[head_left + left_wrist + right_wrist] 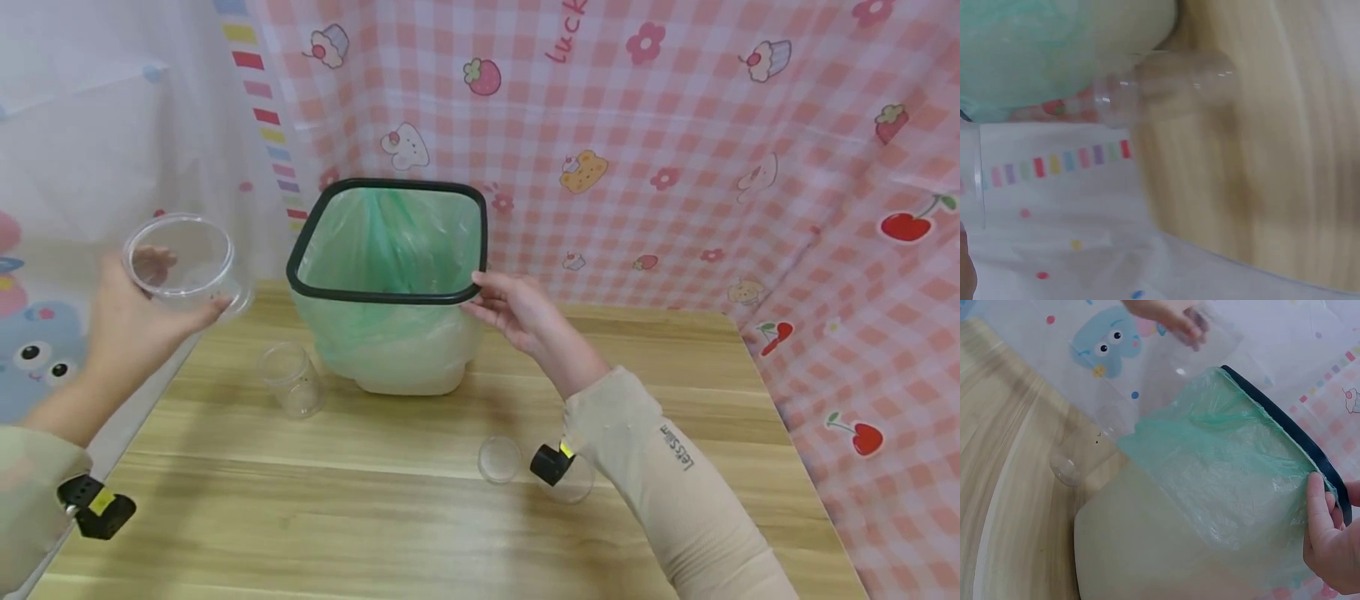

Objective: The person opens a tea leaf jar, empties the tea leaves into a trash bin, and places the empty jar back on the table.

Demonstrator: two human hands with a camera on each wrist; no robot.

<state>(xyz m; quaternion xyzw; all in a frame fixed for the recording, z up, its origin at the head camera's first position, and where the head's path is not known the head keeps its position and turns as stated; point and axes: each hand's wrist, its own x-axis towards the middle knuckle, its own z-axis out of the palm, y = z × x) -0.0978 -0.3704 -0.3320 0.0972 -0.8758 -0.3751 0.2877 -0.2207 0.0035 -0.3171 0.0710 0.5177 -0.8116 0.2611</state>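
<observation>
My left hand point(153, 312) is raised at the left in the head view, its fingers and thumb curled round a clear plastic jar point(187, 254). A white trash bin point(412, 380) stands at the back of the table, with a green plastic bag point(360, 333) lining it and folded over outside. A black ring point(382, 297) runs round the bin's top over the bag. At the ring's front right corner, my right hand point(528, 317) pinches the ring and bag edge, thumb above and fingers below. A second clear jar point(291, 382) stands on the table, left of the bin.
Two clear round discs, like lids, lie on the wooden table point(337, 517): one disc point(499, 459) in plain sight, the other disc point(574, 485) partly behind the right wrist's camera point(552, 464). Patterned cloth point(637, 108) hangs behind and at both sides.
</observation>
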